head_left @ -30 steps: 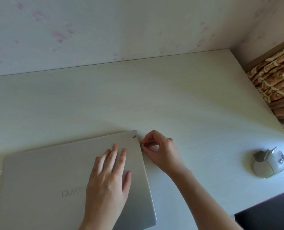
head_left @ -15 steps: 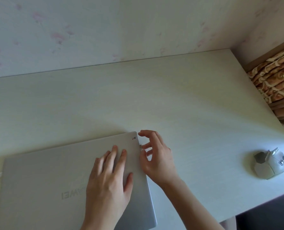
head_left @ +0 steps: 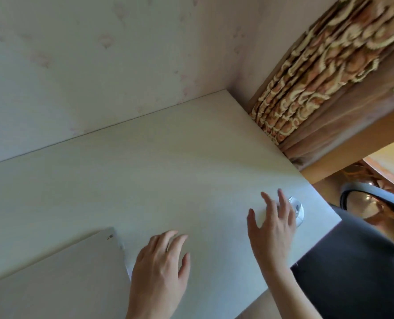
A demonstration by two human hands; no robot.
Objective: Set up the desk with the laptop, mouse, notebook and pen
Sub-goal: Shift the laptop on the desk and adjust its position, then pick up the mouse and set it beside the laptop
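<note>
The closed silver laptop (head_left: 60,272) lies flat at the near left of the pale desk (head_left: 168,157). My left hand (head_left: 161,268) hovers open just past the laptop's right edge, holding nothing. My right hand (head_left: 272,229) reaches to the right with fingers spread, right over the white mouse (head_left: 297,211) near the desk's right edge. The hand hides most of the mouse; only its right side shows. I cannot tell whether the fingers touch it. No notebook or pen is in view.
A pale wall runs along the far side of the desk. A patterned brown curtain (head_left: 318,77) hangs at the right behind the desk's corner. A dark grey chair (head_left: 357,261) stands below the desk's right edge.
Both hands have left the laptop. My right hand has swung right to the mouse, and my left has slid off the lid's right edge. The view has turned to the right.
</note>
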